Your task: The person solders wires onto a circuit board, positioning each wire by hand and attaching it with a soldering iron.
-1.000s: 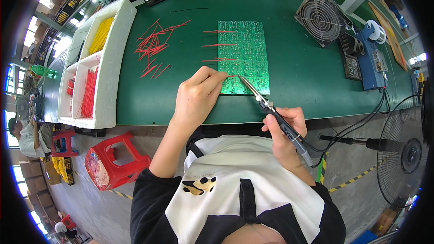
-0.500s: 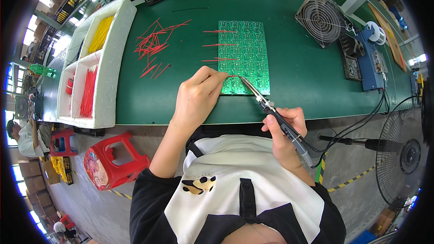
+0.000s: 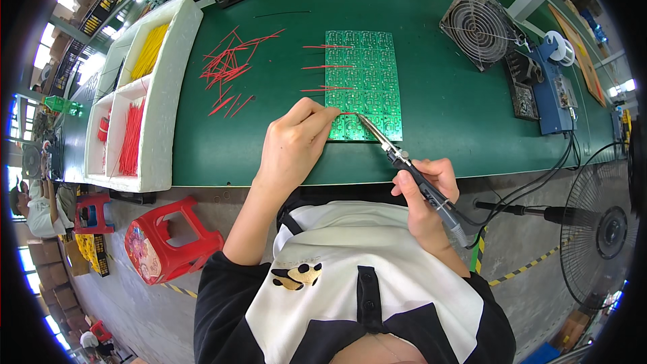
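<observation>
A green circuit board panel (image 3: 373, 81) lies on the green table, with several red wires (image 3: 327, 67) reaching in over its left edge. My left hand (image 3: 296, 136) is closed in a pinch on another red wire (image 3: 347, 114), whose end lies on a lower row of the panel. In my right hand (image 3: 426, 192) is a soldering iron (image 3: 412, 170), gripped like a pen. Its tip meets the panel at the end of the pinched wire. The wire's other part is hidden by my left fingers.
Left of the panel lies a loose heap of red wires (image 3: 229, 61). A white foam box (image 3: 182, 47) holds yellow and red wires. At the right stand a small metal-grilled fan (image 3: 477, 27) and a blue soldering machine (image 3: 556, 87). Cables (image 3: 532, 192) hang beside my right arm.
Both hands, the wire and the soldering iron look almost unmoved. In the background at the left, a seated person has shifted slightly.
</observation>
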### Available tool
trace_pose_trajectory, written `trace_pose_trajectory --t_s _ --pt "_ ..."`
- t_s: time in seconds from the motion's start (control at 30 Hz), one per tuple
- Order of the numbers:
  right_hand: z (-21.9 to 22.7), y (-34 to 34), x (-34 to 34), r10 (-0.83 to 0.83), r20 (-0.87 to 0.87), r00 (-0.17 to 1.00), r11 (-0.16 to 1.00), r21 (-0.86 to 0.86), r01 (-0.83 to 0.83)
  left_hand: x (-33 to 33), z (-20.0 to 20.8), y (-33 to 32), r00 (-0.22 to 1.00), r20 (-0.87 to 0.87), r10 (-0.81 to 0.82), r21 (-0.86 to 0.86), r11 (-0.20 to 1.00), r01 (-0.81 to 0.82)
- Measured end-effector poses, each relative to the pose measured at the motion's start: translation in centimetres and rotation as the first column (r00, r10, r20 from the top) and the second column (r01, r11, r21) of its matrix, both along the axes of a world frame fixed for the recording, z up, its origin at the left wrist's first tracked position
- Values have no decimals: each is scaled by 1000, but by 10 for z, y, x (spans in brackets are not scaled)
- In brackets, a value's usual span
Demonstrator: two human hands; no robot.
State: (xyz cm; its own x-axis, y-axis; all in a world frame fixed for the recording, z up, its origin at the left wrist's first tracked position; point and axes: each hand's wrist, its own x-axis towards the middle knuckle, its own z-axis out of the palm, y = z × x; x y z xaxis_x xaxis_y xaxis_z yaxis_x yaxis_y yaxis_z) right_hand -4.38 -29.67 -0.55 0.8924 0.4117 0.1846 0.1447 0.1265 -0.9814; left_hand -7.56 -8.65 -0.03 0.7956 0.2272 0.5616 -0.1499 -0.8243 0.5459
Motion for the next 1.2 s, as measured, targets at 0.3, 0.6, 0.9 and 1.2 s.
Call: trace_pose_trajectory --t_s 0.3,0.6,0.9,1.2 --pt "0 1 -2 -39 6 999 997 72 38 1 2 0 1000 -6 5 14 1000 -5" --pt "-1 -1 -1 -16 -5 1000 1000 15 16 3 5 1 1000 -27 0 -82 997 -2" --pt "-1 -1 -1 -9 11 1000 1000 13 9 4 6 1 999 -36 -14 -133 991 9" --pt "-1 1 -1 -21 13 1000 1000 8 21 4 5 2 1000 -30 -6 -91 996 3"
